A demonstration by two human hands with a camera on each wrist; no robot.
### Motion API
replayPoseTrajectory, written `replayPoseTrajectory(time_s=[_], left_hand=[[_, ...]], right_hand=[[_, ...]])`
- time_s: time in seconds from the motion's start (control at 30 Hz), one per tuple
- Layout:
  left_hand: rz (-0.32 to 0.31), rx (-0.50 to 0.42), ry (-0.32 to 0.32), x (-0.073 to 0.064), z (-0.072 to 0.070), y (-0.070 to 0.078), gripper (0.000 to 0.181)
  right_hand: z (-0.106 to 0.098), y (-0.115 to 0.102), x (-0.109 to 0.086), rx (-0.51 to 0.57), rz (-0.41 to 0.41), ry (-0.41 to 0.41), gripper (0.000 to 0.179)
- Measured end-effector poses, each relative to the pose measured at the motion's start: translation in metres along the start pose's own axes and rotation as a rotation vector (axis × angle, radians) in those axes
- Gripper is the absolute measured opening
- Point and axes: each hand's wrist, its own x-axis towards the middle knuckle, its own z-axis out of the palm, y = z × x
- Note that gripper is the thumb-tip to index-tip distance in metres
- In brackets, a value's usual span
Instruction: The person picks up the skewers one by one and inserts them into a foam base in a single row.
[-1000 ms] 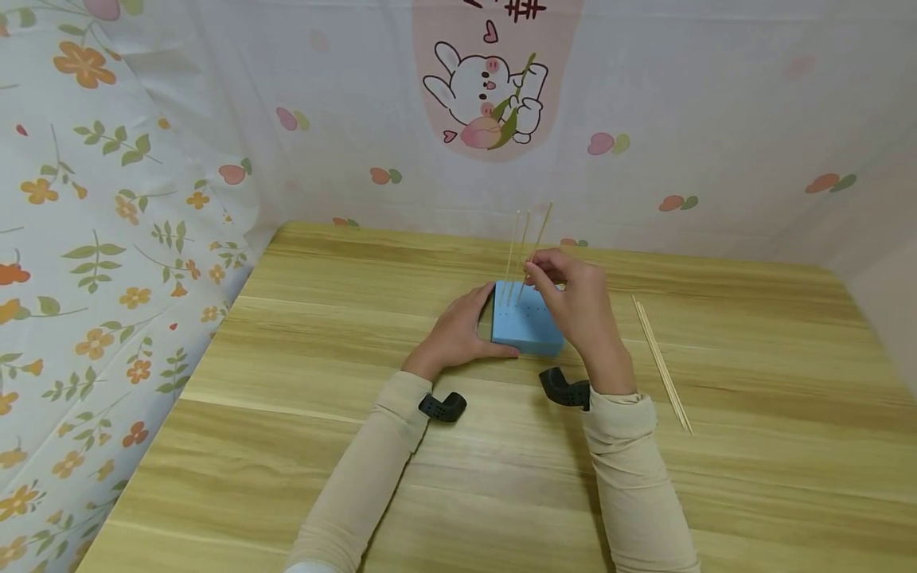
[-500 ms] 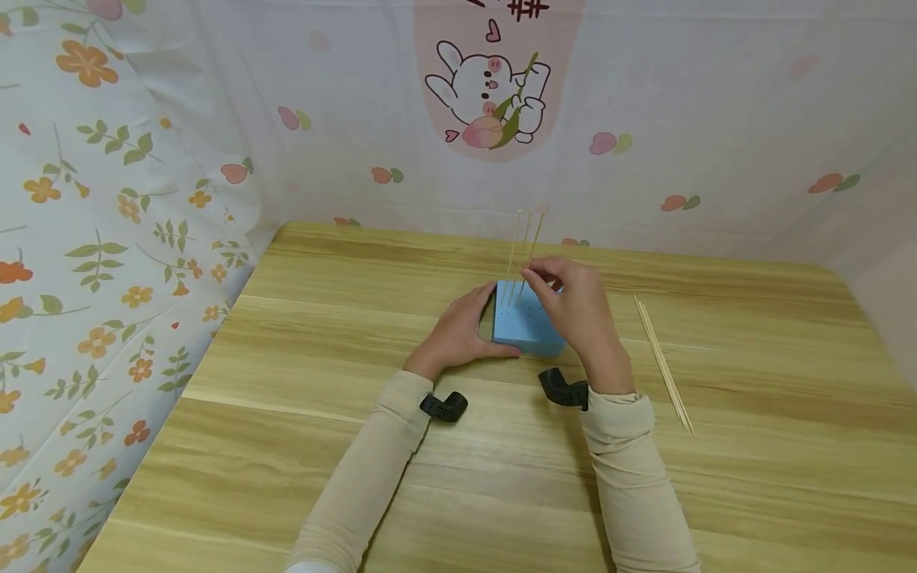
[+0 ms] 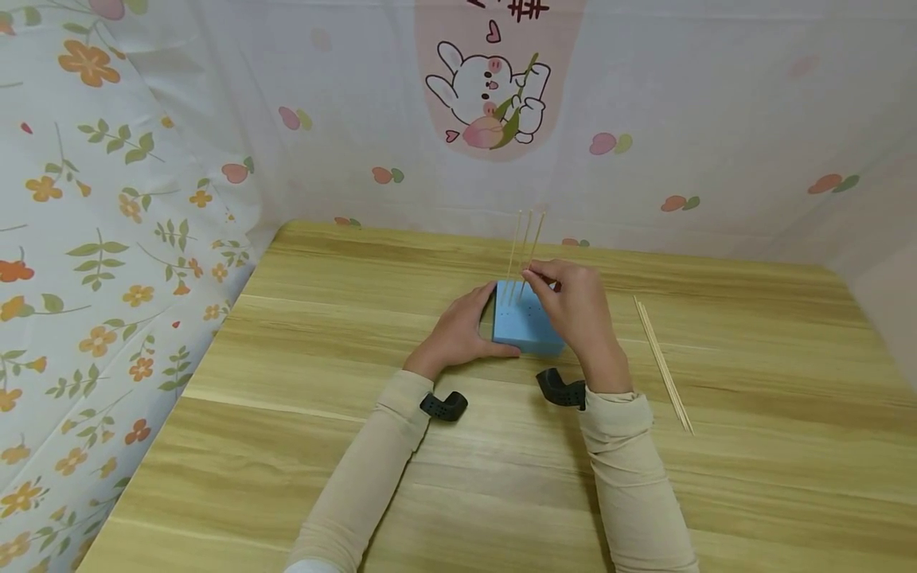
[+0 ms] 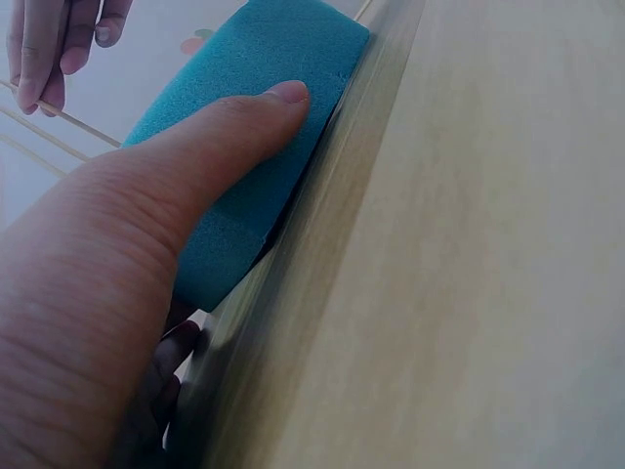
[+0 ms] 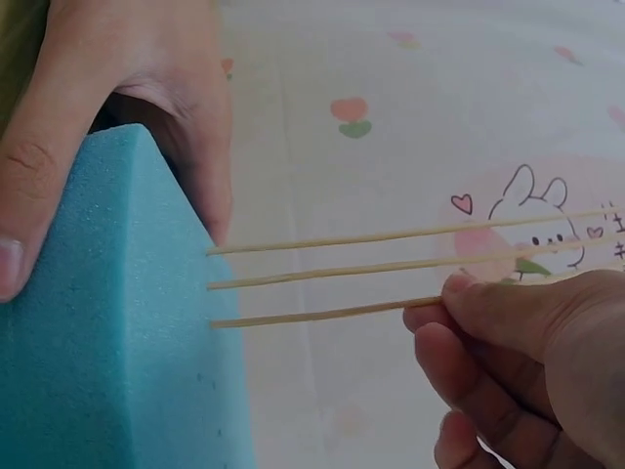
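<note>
A blue foam block (image 3: 521, 328) with small holes in its top sits on the wooden table. My left hand (image 3: 460, 331) grips it from the left, the thumb (image 4: 239, 132) lying along its near side. Three thin bamboo skewers stand in the block in a row. Thumb and forefinger of my right hand (image 3: 579, 310) pinch the rightmost bamboo skewer (image 5: 337, 314) partway up its length. In the right wrist view its lower end meets the block's top. The other two skewers (image 5: 332, 272) stand just left of it, untouched. My right hand hides part of the block's right side.
Several loose bamboo skewers (image 3: 662, 366) lie together on the table (image 3: 774, 382) to the right of my right forearm. A printed white cloth (image 3: 344, 95) hangs behind the table, and a floral one (image 3: 107, 263) at the left.
The right hand has come slightly down with the rightmost skewer, whose top end is lower and further left than one second ago. The left hand stays on the block.
</note>
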Motion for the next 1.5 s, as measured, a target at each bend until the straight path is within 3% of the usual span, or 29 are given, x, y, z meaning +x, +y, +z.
replayPoseTrajectory(time_s=[0.43, 0.7, 1.0, 1.23, 1.5], left_hand=[[0.002, -0.009, 0.002, 0.000, 0.000, 0.000, 0.124], [-0.011, -0.018, 0.001, -0.002, 0.001, 0.000, 0.123], [-0.021, -0.011, -0.007, -0.002, 0.000, 0.002, 0.124], [-0.019, -0.014, -0.010, -0.001, -0.002, 0.002, 0.127], [-0.034, -0.021, -0.032, -0.002, -0.001, 0.005, 0.126]], right_hand=[[0.000, 0.001, -0.002, 0.008, 0.002, 0.010, 0.020], [0.000, -0.001, -0.002, 0.002, 0.046, -0.005, 0.021], [-0.017, 0.003, -0.010, 0.001, 0.097, -0.052, 0.026], [-0.051, 0.025, -0.033, -0.092, 0.207, -0.138, 0.025], [-0.112, 0.078, -0.071, -0.201, 0.405, -0.220, 0.031]])
